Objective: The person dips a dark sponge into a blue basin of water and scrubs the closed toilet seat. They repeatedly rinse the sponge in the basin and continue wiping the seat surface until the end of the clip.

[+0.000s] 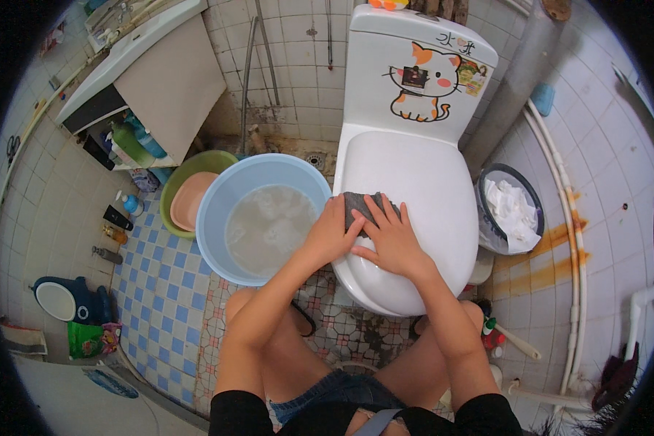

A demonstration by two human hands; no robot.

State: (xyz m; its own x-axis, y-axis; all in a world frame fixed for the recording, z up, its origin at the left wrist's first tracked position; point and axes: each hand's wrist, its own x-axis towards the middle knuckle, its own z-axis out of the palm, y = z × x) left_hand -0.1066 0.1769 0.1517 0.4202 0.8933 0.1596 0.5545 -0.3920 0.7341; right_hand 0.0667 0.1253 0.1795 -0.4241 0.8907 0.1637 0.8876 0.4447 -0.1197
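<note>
A dark grey cloth (358, 207) lies against the left side of the closed white toilet lid (409, 174). My left hand (335, 231) holds the cloth's left edge, its thumb reaching over towards my other hand. Spread across the cloth's right part, the fingers of my right hand (389, 240) press it onto the lid, with the thumb on the bare plastic. Both hands hide portions of the cloth. Just left of the toilet stands a light blue basin (212, 218) of cloudy grey water (270, 229); my left forearm passes over its near right rim.
A green basin (218, 159) with a pink basin (188, 201) inside stands behind the blue one. Right of the toilet is a bin (485, 218) of crumpled white paper (512, 210). A sink cabinet (169, 82) fills the upper left. Several bottles (131, 203) line the left wall.
</note>
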